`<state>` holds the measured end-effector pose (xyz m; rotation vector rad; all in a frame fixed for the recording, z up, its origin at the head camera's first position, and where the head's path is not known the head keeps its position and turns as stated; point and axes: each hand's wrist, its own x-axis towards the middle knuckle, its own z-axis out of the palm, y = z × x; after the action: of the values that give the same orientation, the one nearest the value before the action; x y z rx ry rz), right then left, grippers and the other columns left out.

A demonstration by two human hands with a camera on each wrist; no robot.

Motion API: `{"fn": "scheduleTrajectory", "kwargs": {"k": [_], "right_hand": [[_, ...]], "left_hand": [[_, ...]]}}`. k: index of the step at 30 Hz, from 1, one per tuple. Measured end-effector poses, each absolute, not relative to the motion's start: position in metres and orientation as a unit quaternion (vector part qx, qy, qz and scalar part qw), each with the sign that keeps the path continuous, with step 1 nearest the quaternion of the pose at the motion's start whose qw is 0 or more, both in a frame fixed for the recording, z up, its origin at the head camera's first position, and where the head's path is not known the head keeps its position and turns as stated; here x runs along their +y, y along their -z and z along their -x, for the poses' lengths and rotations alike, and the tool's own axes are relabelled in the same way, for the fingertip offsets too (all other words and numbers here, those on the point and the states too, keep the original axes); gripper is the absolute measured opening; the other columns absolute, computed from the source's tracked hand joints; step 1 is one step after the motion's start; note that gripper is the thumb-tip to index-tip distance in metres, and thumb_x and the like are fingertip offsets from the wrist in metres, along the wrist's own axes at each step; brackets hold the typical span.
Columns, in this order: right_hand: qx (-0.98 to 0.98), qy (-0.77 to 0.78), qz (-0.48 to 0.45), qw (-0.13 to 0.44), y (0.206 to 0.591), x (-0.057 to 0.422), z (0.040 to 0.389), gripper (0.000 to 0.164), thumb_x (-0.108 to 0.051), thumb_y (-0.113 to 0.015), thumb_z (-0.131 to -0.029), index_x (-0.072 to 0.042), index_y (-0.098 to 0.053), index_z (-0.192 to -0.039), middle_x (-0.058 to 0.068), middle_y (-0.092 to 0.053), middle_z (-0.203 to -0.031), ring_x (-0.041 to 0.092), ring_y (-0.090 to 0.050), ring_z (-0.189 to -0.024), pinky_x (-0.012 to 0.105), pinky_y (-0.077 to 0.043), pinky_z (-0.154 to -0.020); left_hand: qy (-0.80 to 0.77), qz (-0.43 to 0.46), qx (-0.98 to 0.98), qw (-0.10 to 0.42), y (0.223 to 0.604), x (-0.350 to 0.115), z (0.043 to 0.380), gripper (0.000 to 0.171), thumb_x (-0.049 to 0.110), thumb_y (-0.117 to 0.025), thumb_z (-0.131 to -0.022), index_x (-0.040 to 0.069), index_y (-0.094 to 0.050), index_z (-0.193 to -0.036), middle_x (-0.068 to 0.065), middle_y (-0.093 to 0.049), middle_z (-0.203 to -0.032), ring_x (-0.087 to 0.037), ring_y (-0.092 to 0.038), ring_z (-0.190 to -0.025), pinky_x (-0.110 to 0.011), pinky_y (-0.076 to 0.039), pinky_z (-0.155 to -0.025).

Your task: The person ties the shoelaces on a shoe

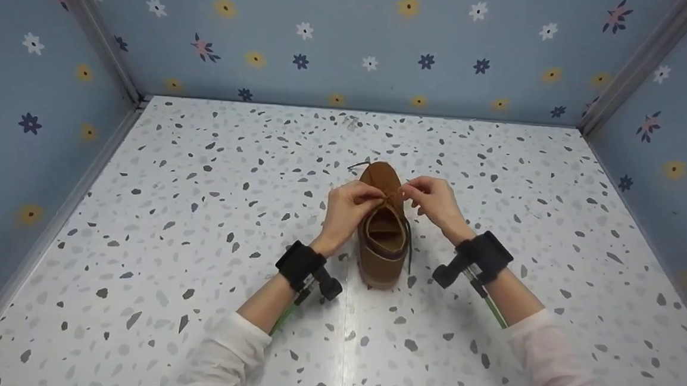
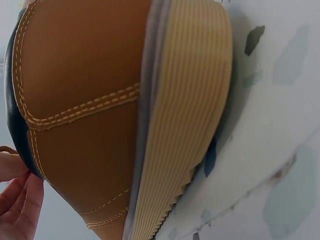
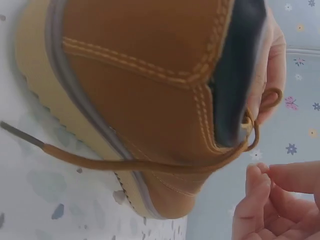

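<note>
A brown lace-up shoe stands upright, toe pointing away from me, between my hands. At its lacing, my left hand pinches the brown shoelace; a small loop of it sticks out by those fingers in the right wrist view. One lace end hangs down the shoe's right side, and another lies out past the toe on the left. My right hand is just right of the lacing. Its thumb and finger tips meet, and no lace shows between them in the right wrist view.
White speckled tabletop lies under the shoe. Blue flowered panels rise at the back and both sides. A black strap with a small camera is on each wrist.
</note>
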<state>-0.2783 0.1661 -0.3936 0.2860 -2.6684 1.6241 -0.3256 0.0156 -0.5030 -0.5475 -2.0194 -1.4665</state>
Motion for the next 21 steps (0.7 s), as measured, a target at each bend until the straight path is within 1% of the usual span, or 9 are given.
{"fn": "scheduleTrajectory", "kwargs": {"k": [5, 6, 11, 16, 19, 21], "right_hand": [[-0.851, -0.506, -0.137, 0.01, 0.387, 0.167, 0.282, 0.025, -0.028, -0.045, -0.071, -0.006, -0.055, -0.079, 0.007, -0.051, -0.066, 0.017, -0.042, -0.052, 0.023, -0.033, -0.037], [-0.863, -0.486, -0.137, 0.01, 0.379, 0.163, 0.278, 0.027, -0.028, -0.045, -0.071, -0.005, -0.054, -0.081, 0.01, -0.05, -0.069, 0.02, -0.041, -0.053, 0.024, -0.034, -0.037], [-0.868, -0.463, -0.18, -0.023, 0.378, 0.159, 0.285, 0.029, -0.031, -0.04, -0.073, -0.008, -0.053, -0.087, 0.008, -0.05, -0.075, 0.015, -0.038, -0.047, 0.021, -0.031, -0.038], [-0.867, -0.451, -0.205, -0.046, 0.378, 0.153, 0.289, 0.031, -0.032, -0.038, -0.073, -0.009, -0.053, -0.088, 0.0, -0.051, -0.077, 0.015, -0.039, -0.051, 0.023, -0.03, -0.04], [-0.862, -0.454, -0.217, -0.057, 0.38, 0.151, 0.291, 0.03, -0.031, -0.039, -0.074, -0.008, -0.054, -0.087, 0.0, -0.051, -0.077, 0.016, -0.04, -0.054, 0.024, -0.031, -0.043], [-0.858, -0.457, -0.224, -0.064, 0.381, 0.15, 0.293, 0.029, -0.029, -0.04, -0.074, -0.008, -0.054, -0.087, 0.001, -0.051, -0.078, 0.015, -0.042, -0.059, 0.024, -0.032, -0.048]], "left_hand": [[0.542, 0.207, -0.762, 0.287, 0.503, 0.014, 0.325, 0.012, 0.025, -0.058, -0.057, 0.03, -0.056, -0.068, 0.017, -0.048, -0.066, 0.002, -0.044, -0.058, -0.014, -0.035, -0.051], [0.539, 0.207, -0.764, 0.289, 0.503, 0.013, 0.325, 0.012, 0.025, -0.058, -0.058, 0.03, -0.056, -0.068, 0.017, -0.047, -0.066, 0.002, -0.044, -0.059, -0.015, -0.035, -0.051], [0.529, 0.212, -0.763, 0.305, 0.503, 0.013, 0.326, 0.011, 0.026, -0.058, -0.057, 0.031, -0.056, -0.066, 0.018, -0.047, -0.066, 0.003, -0.043, -0.059, -0.015, -0.034, -0.05], [0.53, 0.214, -0.762, 0.305, 0.504, 0.013, 0.328, 0.01, 0.026, -0.058, -0.058, 0.03, -0.056, -0.067, 0.018, -0.047, -0.066, 0.003, -0.043, -0.059, -0.015, -0.034, -0.051], [0.529, 0.215, -0.761, 0.308, 0.504, 0.013, 0.328, 0.01, 0.026, -0.058, -0.057, 0.03, -0.056, -0.066, 0.018, -0.047, -0.066, 0.003, -0.043, -0.06, -0.015, -0.034, -0.052], [0.527, 0.216, -0.76, 0.313, 0.504, 0.014, 0.328, 0.01, 0.027, -0.058, -0.057, 0.031, -0.056, -0.066, 0.018, -0.047, -0.065, 0.003, -0.043, -0.06, -0.014, -0.034, -0.052]]}}
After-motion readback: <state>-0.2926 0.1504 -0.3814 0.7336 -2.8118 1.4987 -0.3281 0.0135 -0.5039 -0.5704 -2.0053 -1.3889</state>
